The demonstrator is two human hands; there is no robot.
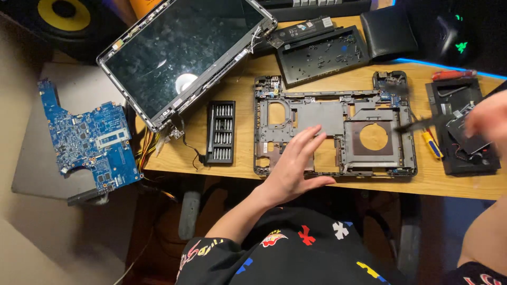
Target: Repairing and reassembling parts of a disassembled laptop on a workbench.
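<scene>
Left hand flat on laptop chassis, right hand blurred, bit case beside

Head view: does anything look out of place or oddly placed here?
Yes. The detached laptop screen lies askew, jutting past the desk edge with loose cables hanging. The blue motherboard sits apart on a grey surface. The left hand rests on the stripped laptop chassis.

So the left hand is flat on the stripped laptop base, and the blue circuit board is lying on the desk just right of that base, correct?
Not quite. The left hand does rest flat on the stripped laptop base, but the head view shows the blue circuit board far to the left, off the wooden desk, on a grey surface beyond the detached screen.
</scene>
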